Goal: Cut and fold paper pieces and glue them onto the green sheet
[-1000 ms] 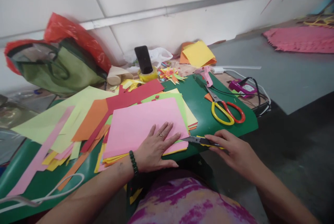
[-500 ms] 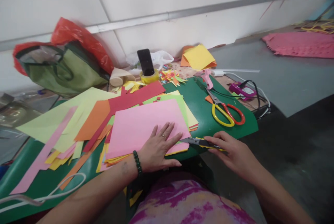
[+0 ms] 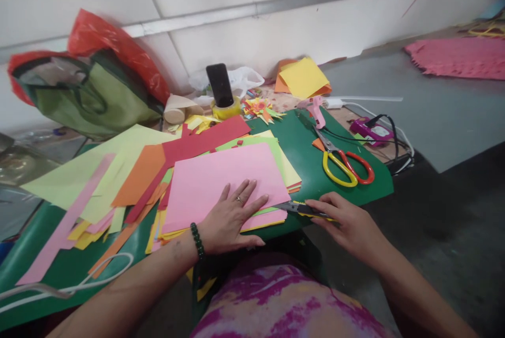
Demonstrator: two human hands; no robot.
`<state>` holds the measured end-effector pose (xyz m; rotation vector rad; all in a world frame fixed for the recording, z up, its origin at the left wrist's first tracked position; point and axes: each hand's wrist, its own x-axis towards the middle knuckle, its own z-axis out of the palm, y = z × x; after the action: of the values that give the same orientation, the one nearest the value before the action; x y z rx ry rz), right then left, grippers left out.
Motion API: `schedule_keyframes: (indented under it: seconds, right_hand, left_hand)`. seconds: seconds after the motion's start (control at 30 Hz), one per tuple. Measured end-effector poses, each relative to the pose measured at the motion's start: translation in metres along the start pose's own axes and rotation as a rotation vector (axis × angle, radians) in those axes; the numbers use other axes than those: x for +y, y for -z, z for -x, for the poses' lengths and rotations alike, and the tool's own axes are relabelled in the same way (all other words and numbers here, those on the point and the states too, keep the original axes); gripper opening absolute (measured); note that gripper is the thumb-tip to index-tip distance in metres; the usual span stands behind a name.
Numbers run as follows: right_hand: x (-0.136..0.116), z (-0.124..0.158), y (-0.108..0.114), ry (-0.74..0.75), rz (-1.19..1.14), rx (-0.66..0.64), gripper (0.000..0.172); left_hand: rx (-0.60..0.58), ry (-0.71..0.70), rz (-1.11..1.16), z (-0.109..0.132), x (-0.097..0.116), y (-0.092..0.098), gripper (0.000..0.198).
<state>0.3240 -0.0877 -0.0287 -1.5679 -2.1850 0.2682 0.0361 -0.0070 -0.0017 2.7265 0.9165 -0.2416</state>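
Observation:
My left hand [image 3: 232, 219] lies flat with spread fingers on a pink paper sheet [image 3: 224, 175], the top of a stack of coloured sheets. My right hand [image 3: 343, 219] is closed around a black and yellow utility knife [image 3: 302, 208]. Its blade points left, at the sheet's right edge, close to my left fingertips. Along the front of the stack a cut line runs through the pink paper, with a sliver of green showing in it. Where the blade's tip sits in the layers is hard to make out.
Scissors [image 3: 347, 167] with one yellow and one red handle lie right of the stack, beside a pink glue gun [image 3: 313, 109]. Paper strips [image 3: 74, 217] cover the left of the green mat [image 3: 303, 143]. A phone [image 3: 220, 85] stands behind, near a green bag [image 3: 102, 99].
My left hand has slid left across the pink sheet. More of the green sliver shows along the cut. The knife stays at the right edge, and the view has shifted slightly.

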Motion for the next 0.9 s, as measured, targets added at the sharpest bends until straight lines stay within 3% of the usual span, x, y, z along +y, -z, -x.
schedule_keyframes:
  seconds: [0.63, 0.9]
  right_hand:
    - [-0.003, -0.001, -0.001, 0.039, -0.031, -0.004, 0.028]
    - [0.008, -0.001, -0.001, -0.006, -0.018, 0.026, 0.028]
  left_hand:
    - [0.002, 0.015, 0.021, 0.000, 0.002, -0.002, 0.094]
    - [0.027, 0.023, 0.044, -0.017, 0.013, 0.001, 0.090]
